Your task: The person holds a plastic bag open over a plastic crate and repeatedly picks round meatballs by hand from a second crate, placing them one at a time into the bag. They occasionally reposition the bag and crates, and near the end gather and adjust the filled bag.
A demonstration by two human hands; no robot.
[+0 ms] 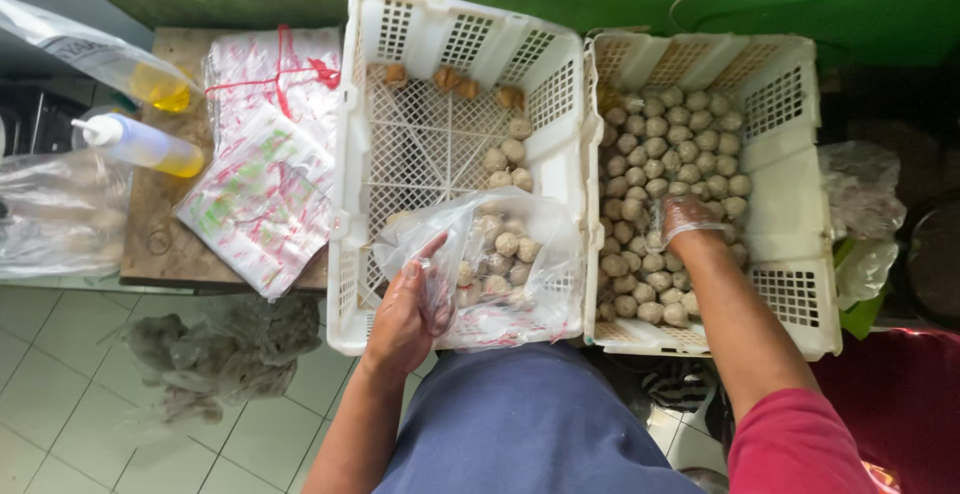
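The left hand (405, 314) is pinching with curled fingers (428, 254); the right hand (688, 222), arm outstretched, is reaching down, fingers bent.

Two white plastic crates (455, 29) (790, 284) sit side by side. The right one holds dozens of pale meatballs (660, 154), too many to count exactly; the left holds about eight loose. One clear bag (510, 254) is partly filled. Two bottles (140, 144) (110, 59) of yellow liquid and two stacks of printed wrappers (265, 204) (275, 74) lie on the table (160, 244).
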